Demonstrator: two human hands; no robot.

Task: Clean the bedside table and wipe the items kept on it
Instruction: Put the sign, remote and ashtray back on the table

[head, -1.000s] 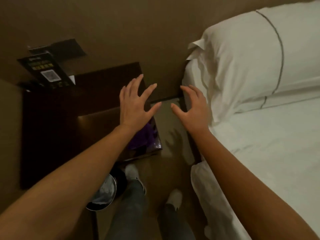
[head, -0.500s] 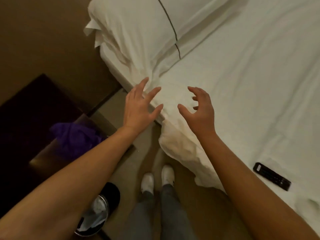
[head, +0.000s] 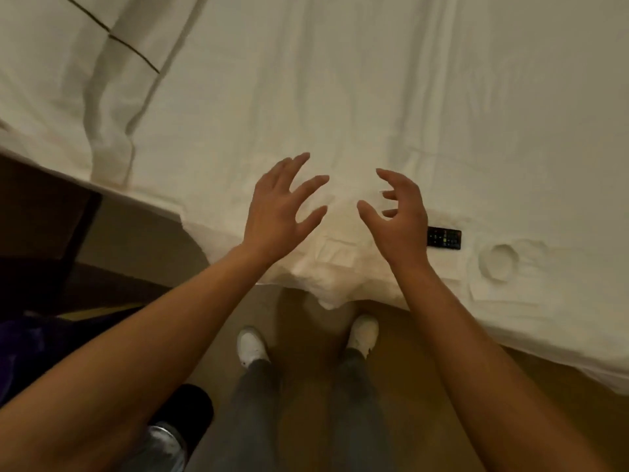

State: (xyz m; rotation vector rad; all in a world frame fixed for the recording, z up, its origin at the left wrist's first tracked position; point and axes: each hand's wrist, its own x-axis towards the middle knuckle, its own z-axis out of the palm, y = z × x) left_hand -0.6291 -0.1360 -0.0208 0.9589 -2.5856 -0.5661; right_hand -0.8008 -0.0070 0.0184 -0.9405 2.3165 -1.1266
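Both bare forearms reach forward side by side. The left hand (head: pixel 277 212) shows its back, fingers spread and nearly straight, holding nothing. The right hand (head: pixel 400 219) is turned thumb inward, its fingers loosely curled like a claw, also holding nothing. The hands are apart.

— What fills the frame?
— A wide bed in rumpled white sheets (head: pixel 374 80), a white pillow with dark piping (head: pixel 51 63) at its upper left.
— And below?
— Tan floor (head: pixel 306 335), white sneakers (head: pixel 251 345), grey trousers (head: pixel 252 410), a black bin with a shiny liner (head: pixel 170 441).
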